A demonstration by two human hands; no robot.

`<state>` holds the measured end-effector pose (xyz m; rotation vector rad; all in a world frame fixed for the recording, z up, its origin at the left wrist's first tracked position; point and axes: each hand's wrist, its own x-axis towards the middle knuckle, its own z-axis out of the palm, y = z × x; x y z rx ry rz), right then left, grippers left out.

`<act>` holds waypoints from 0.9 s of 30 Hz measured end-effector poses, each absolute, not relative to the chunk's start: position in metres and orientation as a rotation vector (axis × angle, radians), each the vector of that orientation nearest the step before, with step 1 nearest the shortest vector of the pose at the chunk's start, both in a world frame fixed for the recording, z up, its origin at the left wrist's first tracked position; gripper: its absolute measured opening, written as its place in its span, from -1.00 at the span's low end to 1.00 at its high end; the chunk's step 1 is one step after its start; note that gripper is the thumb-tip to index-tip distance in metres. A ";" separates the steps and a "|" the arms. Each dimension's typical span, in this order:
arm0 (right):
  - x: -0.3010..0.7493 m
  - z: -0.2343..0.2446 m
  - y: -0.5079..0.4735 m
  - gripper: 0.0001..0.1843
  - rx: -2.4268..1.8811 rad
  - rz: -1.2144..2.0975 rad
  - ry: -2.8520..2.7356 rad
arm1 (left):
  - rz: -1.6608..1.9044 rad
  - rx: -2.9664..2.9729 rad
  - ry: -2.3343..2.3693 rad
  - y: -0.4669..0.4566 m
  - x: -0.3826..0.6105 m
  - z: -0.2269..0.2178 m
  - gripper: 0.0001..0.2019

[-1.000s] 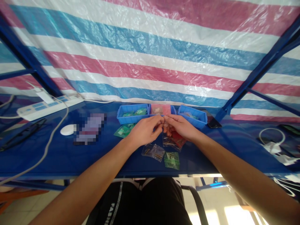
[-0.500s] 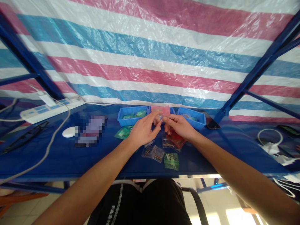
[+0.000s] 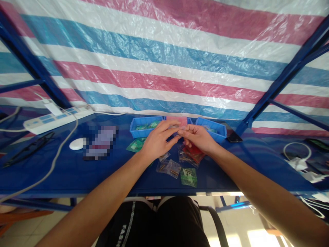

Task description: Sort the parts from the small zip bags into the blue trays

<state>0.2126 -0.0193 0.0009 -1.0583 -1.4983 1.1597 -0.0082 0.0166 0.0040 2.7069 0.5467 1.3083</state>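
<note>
My left hand and my right hand meet over the blue table, fingertips pinched together on a small clear plastic bag held between them. Just behind the hands stand three blue bins: the left bin holds green bags, the middle bin holds pink ones, the right bin is partly hidden by my right hand. Under the hands lie loose small bags: clear ones with brass parts, a green one, red ones and another green one.
A white power strip with a grey cable lies at the far left, beside black tongs and a white round object. A dark phone sits right of the bins. White cables lie far right. Striped tarp hangs behind.
Both hands have lifted slightly away from me toward the middle bin with the small bag between them. My left fingers have stretched out further.
</note>
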 end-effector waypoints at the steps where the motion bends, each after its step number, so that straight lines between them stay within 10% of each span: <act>1: 0.212 0.001 -0.019 -0.47 -1.056 1.157 -1.481 | 1.316 2.709 0.542 0.017 -0.008 0.004 -0.75; 27: 0.214 0.005 -0.017 -0.45 -0.995 1.171 -1.321 | 1.242 2.702 0.567 0.011 -0.005 0.007 -0.63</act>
